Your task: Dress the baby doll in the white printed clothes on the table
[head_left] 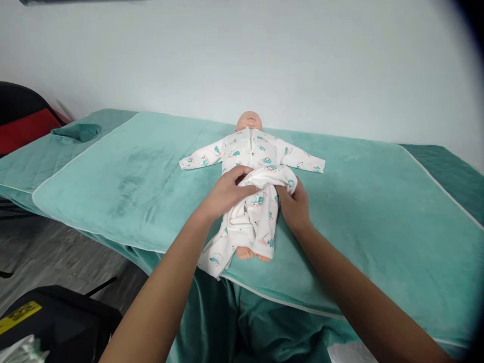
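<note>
A baby doll (250, 120) lies on its back, arms spread, in a long-sleeved white printed baby top (254, 146). Printed baby pants (264, 217) cover its legs, bunched at the upper edge. My left hand (230, 190) grips this edge on the left, thumb over the cloth. On the right, my right hand (294, 201) holds the same edge, its fingers partly hidden in the fabric. The doll's feet (247, 253) show at the lower cuffs. One pant leg (214, 262) lies out flat to the left, apparently unfilled.
A teal padded cover (363, 217) spreads over the bed under the doll, against a white wall (302, 65). A black and red chair (26, 121) stands at the far left. A black bag or case (68, 320) with a yellow label sits low on the left.
</note>
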### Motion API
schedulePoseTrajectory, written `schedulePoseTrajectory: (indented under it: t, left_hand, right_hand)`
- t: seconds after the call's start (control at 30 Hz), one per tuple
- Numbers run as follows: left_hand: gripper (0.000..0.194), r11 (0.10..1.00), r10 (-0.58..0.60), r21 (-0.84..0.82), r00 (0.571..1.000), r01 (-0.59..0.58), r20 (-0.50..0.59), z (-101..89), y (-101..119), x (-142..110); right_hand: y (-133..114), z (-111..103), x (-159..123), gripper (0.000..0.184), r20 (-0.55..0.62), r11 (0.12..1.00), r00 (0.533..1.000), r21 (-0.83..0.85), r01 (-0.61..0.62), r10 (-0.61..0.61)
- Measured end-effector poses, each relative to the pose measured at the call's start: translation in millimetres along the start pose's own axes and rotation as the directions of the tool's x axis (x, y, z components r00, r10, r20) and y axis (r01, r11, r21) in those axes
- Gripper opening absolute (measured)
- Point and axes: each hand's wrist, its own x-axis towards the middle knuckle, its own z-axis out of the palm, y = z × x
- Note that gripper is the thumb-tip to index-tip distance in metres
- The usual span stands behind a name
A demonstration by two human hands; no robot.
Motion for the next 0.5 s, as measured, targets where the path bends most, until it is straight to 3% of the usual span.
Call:
schedulePoseTrajectory:
  t: [0.1,0.17,0.27,0.33,0.37,0.4,0.43,0.5]
  left_hand:
    - [0.031,0.958,0.004,-0.285,0.997,0.019,0.083,-11.2,-11,-13]
    - [0.031,0.916,0.031,-0.401,0.995,0.011,0.098,-13.3,-22,-15]
    - [0.027,0.866,0.063,-0.500,0.994,-0.010,0.089,-12.6,-39,-15]
    - [0.030,0.826,0.071,-0.564,0.995,-0.016,0.076,-12.4,-49,-15]
    - [0.034,0.803,0.067,-0.596,0.995,-0.007,0.079,-12.5,-52,-15]
    - [0.038,0.785,0.051,-0.619,0.995,0.015,0.088,-12.7,-55,-16]
    - [0.042,0.778,0.020,-0.627,0.995,0.046,0.098,-12.7,-56,-17]
    - [0.042,0.798,-0.068,-0.590,0.992,0.120,0.110,-11.7,-55,-18]
  right_hand:
    - [-25,-10,3,0.024,0.192,0.981,0.967,-0.066,0.183,-0.168]
    - [-52,-12,16,0.028,0.414,0.976,0.895,-0.057,0.210,-0.168]
    - [-88,-4,44,0.023,0.750,0.992,0.660,-0.106,0.073,0.032]
    - [-95,4,59,0.025,0.850,0.989,0.510,-0.148,-0.007,0.130]
    - [-92,8,64,0.027,0.874,0.990,0.465,-0.131,-0.049,0.139]
    - [-85,12,67,0.028,0.887,0.992,0.446,-0.083,-0.098,0.118]
    - [-77,14,68,0.029,0.886,0.987,0.457,-0.007,-0.159,0.080]
    - [-58,17,66,0.031,0.844,0.933,0.537,0.197,-0.300,-0.005]
